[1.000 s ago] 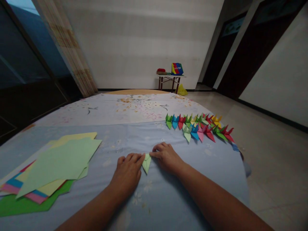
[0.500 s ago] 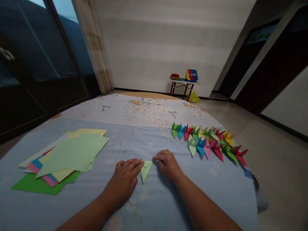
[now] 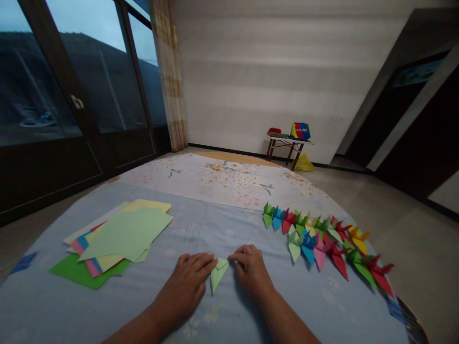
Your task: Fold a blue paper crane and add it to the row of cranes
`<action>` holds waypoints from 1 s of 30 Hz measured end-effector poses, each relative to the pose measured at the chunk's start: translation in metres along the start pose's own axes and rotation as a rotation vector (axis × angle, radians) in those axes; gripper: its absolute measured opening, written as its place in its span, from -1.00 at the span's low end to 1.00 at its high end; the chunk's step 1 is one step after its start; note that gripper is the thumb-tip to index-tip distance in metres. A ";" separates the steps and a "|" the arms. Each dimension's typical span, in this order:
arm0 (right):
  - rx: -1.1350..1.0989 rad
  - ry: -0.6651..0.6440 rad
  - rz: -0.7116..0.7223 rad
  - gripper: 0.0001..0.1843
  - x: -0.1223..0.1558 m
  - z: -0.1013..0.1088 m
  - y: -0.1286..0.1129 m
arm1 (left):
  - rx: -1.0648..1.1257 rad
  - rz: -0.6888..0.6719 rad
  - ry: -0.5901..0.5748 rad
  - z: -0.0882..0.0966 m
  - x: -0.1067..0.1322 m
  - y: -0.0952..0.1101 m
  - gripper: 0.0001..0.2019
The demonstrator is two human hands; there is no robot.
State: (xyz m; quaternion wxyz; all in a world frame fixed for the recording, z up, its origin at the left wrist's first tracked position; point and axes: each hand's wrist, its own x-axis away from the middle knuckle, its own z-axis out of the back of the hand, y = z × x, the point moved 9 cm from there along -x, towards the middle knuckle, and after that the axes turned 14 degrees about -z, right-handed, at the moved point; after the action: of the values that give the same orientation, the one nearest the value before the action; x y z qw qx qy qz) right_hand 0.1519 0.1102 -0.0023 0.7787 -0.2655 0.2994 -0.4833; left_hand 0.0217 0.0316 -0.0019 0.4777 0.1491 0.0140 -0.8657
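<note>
A small folded piece of light green paper point(image 3: 218, 275) lies on the tablecloth between my hands, its narrow tip pointing towards me. My left hand point(image 3: 190, 282) rests palm down at its left side, fingers stretched out and the fingertips on the paper's edge. At the upper right corner of the paper, my right hand point(image 3: 251, 272) has thumb and forefinger pinched together on it. The other fingers of that hand are curled in. Part of the paper's left edge is hidden under the left fingertips.
To the left is a stack of coloured paper sheets point(image 3: 125, 234), light green on top. Several folded paper cranes point(image 3: 319, 253) stand in two rows on the right. A pale blue cloth point(image 3: 172, 196) covers the round table. A small side table point(image 3: 287, 142) stands by the far wall.
The camera view has tilted up and shifted left, so the table sits lower in the picture. Both hands remain at the folded paper, with hardly any change in their grip.
</note>
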 end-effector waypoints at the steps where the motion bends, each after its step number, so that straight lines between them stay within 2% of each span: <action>1: 0.005 -0.003 0.011 -0.57 0.001 0.000 -0.001 | -0.001 0.004 -0.007 0.000 -0.001 0.001 -0.36; 8: 0.097 0.015 0.098 -0.62 0.008 0.001 -0.010 | 0.022 0.008 -0.065 -0.001 -0.004 0.006 -0.39; 14: 0.233 0.090 0.136 -0.70 0.014 0.001 -0.017 | 0.096 0.034 -0.069 -0.008 -0.002 0.004 -0.49; 16: 0.279 0.117 0.118 -0.72 0.015 0.002 -0.018 | 0.116 0.031 -0.065 -0.014 -0.001 0.005 -0.50; 20: 0.347 0.139 0.096 -0.75 0.015 0.002 -0.020 | 0.093 0.074 0.029 -0.021 0.001 0.003 -0.51; 24: 0.380 0.139 0.063 -0.74 0.014 0.001 -0.022 | 0.120 0.065 0.046 -0.030 0.002 0.003 -0.50; 30: 0.392 0.153 0.009 -0.73 0.012 0.004 -0.028 | 0.166 0.035 0.051 -0.028 0.004 -0.003 -0.49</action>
State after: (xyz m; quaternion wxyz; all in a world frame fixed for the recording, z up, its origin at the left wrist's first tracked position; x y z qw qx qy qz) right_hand 0.1427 0.0885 0.0175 0.7927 -0.0702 0.2591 -0.5474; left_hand 0.0246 0.0347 -0.0304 0.4781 0.2106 -0.0483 -0.8513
